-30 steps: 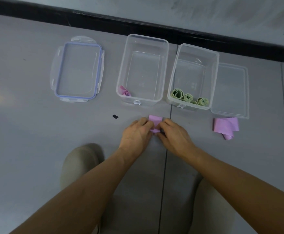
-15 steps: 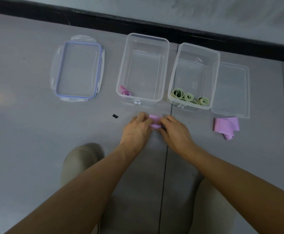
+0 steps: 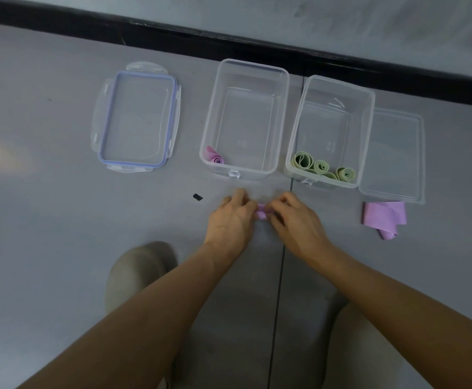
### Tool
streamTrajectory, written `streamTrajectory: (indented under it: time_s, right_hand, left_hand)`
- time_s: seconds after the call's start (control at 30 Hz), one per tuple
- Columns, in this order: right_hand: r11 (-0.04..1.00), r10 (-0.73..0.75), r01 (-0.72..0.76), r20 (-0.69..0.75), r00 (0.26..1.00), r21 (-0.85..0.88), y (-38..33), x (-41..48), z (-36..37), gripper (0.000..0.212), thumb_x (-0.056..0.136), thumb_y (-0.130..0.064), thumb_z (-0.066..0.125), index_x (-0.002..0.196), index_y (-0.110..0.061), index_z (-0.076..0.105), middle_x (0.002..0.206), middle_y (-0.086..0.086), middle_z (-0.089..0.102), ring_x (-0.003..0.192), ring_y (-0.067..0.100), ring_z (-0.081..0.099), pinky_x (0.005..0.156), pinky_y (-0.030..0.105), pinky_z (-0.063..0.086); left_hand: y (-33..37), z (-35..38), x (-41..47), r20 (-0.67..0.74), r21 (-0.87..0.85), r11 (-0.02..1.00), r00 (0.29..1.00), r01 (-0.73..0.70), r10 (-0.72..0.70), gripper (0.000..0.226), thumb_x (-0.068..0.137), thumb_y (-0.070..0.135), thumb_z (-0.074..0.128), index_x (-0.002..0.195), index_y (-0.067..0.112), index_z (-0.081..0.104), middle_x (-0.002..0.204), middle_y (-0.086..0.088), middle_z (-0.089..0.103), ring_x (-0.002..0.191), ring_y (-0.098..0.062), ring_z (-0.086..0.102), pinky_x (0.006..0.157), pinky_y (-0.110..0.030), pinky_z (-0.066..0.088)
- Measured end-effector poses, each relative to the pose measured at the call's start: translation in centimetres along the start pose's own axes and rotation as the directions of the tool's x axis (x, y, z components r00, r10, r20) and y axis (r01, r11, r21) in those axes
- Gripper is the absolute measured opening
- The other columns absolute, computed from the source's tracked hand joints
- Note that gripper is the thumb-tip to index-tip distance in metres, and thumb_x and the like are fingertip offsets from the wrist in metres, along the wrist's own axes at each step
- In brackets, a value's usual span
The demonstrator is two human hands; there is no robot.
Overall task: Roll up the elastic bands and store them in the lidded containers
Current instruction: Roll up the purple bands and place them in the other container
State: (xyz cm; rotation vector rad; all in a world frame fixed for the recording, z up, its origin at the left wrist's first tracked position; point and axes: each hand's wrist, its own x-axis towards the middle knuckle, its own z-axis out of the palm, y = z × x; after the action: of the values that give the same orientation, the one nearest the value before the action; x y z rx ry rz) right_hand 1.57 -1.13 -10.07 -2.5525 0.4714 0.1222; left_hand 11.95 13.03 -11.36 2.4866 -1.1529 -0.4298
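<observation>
My left hand (image 3: pixel 233 217) and my right hand (image 3: pixel 293 220) pinch a small pink elastic band (image 3: pixel 262 212) between them on the grey floor; only a rolled bit shows between the fingertips. Just beyond stands a clear container (image 3: pixel 281 80) with one rolled pink band (image 3: pixel 215 157) in its near left corner. To its right a second clear container (image 3: pixel 368 94) holds three rolled green bands (image 3: pixel 323 166). Another pink band (image 3: pixel 384 216) lies loosely folded on the floor at the right.
A clear lid with a blue seal (image 3: pixel 138 119) lies left of the containers. A plain clear lid (image 3: pixel 394 153) lies right of the green-band container. A small black piece (image 3: pixel 197 197) sits on the floor near my left hand. My knees (image 3: pixel 133 270) show below; a black skirting (image 3: pixel 257 46) lines the wall.
The flat pink part that stuck out beyond my fingers has shrunk to a small roll between my fingertips. My hands have stayed in place.
</observation>
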Motion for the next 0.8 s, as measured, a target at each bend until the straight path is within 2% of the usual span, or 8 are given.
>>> streamTrajectory:
  time_s: [0.1,0.17,0.27,0.37,0.47,0.63,0.7,0.8]
  right_hand:
    - [1.000,-0.020,0.020,0.024,0.999,0.016,0.3,0.5,-0.1,0.015,0.091,-0.036,0.057,0.097,-0.022,0.059,0.104,-0.005,0.050,0.076,0.016,0.053,0.061,0.032,0.045]
    - [0.999,-0.044,0.044,0.067,0.997,0.006,0.3,0.6,0.1,0.015,0.089,-0.031,0.063,0.096,-0.021,0.055,0.101,-0.003,0.051,0.076,0.020,0.055,0.060,0.034,0.045]
    - [0.999,-0.011,0.007,0.083,0.996,0.052,0.0,0.9,0.3,0.013,0.091,-0.025,0.062,0.098,-0.018,0.053,0.101,0.001,0.055,0.081,0.024,0.058,0.066,0.039,0.048]
    - [0.987,0.021,-0.030,0.056,0.998,0.155,-0.5,1.3,-0.5,0.018,0.090,-0.024,0.062,0.106,-0.020,0.055,0.105,-0.002,0.061,0.092,0.018,0.058,0.071,0.029,0.041]
    - [0.977,0.010,-0.012,0.012,1.000,0.213,-1.5,2.0,-2.7,0.029,0.088,-0.025,0.065,0.115,-0.022,0.055,0.105,-0.006,0.062,0.095,0.014,0.055,0.072,0.028,0.039]
    - [0.964,-0.067,0.062,0.010,0.998,0.257,-4.9,4.3,-8.8,0.032,0.090,-0.035,0.067,0.118,-0.026,0.052,0.092,-0.011,0.059,0.081,0.009,0.052,0.067,0.033,0.046]
    - [0.958,-0.093,0.077,0.043,0.995,0.277,-6.6,5.4,-11.7,0.032,0.091,-0.036,0.066,0.118,-0.026,0.052,0.091,-0.011,0.059,0.079,0.007,0.054,0.068,0.030,0.048]
    - [0.935,-0.054,0.029,0.061,0.997,0.355,-9.1,7.2,-14.7,0.035,0.090,-0.038,0.068,0.119,-0.024,0.053,0.092,-0.007,0.060,0.083,0.012,0.059,0.074,0.031,0.052]
  left_hand:
    - [-0.1,0.1,0.2,-0.003,-0.014,0.999,1.000,0.029,-0.029,0.017,0.091,0.037,0.061,0.102,0.025,0.067,0.098,0.000,0.061,0.082,-0.028,0.059,0.063,-0.038,0.053]
    - [0.0,0.0,0.2,0.005,-0.024,0.998,0.998,0.056,-0.056,0.012,0.091,0.034,0.061,0.099,0.025,0.060,0.093,0.001,0.063,0.079,-0.028,0.061,0.061,-0.038,0.052]
    - [0.3,-0.2,0.5,0.035,-0.029,0.996,0.996,0.083,-0.082,0.022,0.092,0.026,0.057,0.113,0.024,0.056,0.103,-0.002,0.064,0.085,-0.030,0.064,0.068,-0.039,0.054]
    - [0.2,-0.8,1.2,0.086,-0.047,0.995,0.993,0.088,-0.084,0.029,0.092,0.024,0.053,0.121,0.026,0.058,0.108,-0.005,0.057,0.090,-0.031,0.062,0.075,-0.041,0.052]
    - [-0.1,-3.0,1.9,0.088,-0.084,0.995,0.995,-0.045,0.052,0.030,0.091,0.021,0.052,0.119,0.021,0.063,0.109,-0.005,0.057,0.089,-0.031,0.061,0.077,-0.038,0.050]
    - [-0.1,-11.8,4.1,0.056,0.011,0.960,0.959,-0.280,0.279,0.026,0.092,0.038,0.057,0.105,0.018,0.067,0.098,-0.001,0.065,0.084,-0.025,0.064,0.069,-0.035,0.051]
    - [0.4,-15.5,5.0,0.061,0.058,0.963,0.963,-0.265,0.261,0.021,0.090,0.037,0.062,0.101,0.021,0.068,0.092,0.001,0.067,0.079,-0.021,0.063,0.066,-0.031,0.047]
    - [1.0,-19.4,6.0,0.053,0.029,0.994,0.993,-0.103,0.101,0.012,0.091,0.038,0.063,0.099,0.029,0.067,0.091,0.010,0.068,0.072,-0.011,0.057,0.064,-0.026,0.039]
